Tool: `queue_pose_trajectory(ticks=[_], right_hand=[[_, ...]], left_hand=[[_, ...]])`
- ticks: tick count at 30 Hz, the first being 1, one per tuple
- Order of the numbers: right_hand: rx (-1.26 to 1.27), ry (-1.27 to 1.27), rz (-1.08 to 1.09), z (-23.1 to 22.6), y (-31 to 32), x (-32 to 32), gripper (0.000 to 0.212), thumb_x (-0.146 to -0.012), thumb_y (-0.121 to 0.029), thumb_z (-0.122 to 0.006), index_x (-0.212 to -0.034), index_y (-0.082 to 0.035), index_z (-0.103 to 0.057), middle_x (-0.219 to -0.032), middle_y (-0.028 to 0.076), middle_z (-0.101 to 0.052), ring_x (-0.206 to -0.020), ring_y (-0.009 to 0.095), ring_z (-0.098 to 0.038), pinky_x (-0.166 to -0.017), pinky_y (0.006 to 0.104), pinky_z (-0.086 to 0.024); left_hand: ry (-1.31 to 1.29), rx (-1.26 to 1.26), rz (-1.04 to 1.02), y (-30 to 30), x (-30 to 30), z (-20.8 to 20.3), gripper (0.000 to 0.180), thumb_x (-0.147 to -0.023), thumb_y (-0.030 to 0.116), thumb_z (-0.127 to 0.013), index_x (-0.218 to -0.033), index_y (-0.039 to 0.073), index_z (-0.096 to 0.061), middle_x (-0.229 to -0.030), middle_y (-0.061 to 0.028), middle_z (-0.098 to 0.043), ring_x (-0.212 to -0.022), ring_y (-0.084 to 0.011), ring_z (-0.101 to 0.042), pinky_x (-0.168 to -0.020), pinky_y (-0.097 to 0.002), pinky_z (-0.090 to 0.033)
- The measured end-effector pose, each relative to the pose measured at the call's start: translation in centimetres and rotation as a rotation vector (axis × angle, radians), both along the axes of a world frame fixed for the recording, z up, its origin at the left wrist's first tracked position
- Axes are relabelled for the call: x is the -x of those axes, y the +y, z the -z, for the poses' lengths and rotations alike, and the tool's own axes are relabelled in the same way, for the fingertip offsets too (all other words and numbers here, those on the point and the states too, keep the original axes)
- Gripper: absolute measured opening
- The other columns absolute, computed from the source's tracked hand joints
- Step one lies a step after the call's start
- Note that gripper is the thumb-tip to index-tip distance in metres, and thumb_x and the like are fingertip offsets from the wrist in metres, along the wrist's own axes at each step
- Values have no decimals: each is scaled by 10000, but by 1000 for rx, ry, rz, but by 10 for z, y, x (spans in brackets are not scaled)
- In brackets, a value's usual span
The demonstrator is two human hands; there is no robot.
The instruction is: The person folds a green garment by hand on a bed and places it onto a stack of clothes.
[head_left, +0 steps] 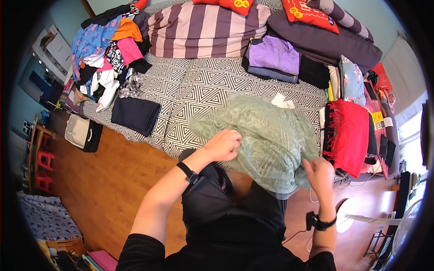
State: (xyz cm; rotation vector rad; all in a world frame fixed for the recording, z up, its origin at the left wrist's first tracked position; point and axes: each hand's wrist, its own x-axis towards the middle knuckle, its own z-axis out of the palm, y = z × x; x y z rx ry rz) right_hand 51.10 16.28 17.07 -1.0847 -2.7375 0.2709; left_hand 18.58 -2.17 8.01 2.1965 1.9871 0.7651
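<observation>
Black shirt (230, 255) nearest, at 6 o'clock. Green lace (275, 135) lies at 3 o'clock of centre, rumpled on the bed (194, 86), its near part hanging past the edge. Left hand (224, 145), at the lace's 9 o'clock: fingers curled together, clamped on it. Right hand (320, 175), at its 4 o'clock: fingers seemingly clamped on a gathered edge, tips partly hidden. Step, judged: straightening the lace. Next move probably calls for drawing both sides level, without snagging.

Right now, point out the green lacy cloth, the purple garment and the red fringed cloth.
Green lacy cloth (266, 135), head view: middle of fabric.
Purple garment (274, 56), head view: upper face.
Red fringed cloth (352, 135), head view: smooth middle.
</observation>
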Motion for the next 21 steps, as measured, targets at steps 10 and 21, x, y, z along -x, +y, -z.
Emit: queue_pose_trajectory(ticks=[10,21], right_hand=[[-75,20,-98,104,59,156,372,-798,-203,-681,-1127,-48,-601,-964,175,-681,-842,366,-649,-775,439,-528],[1276,1376,400,52,169,108,194,-949,-89,-469,-1015,2,-628,-944,119,-659,-841,228,-649,-776,358,-531]], left_hand=[[-109,706,-40,-18,-30,-16,431,-833,403,-678,-659,11,-639,-633,-182,-603,-630,-408,-595,-650,-502,-497],[-223,74,-690,81,-38,44,342,-908,263,-648,-1138,13,-611,-1072,-177,-632,-1061,-365,-594,-892,-442,-491]])
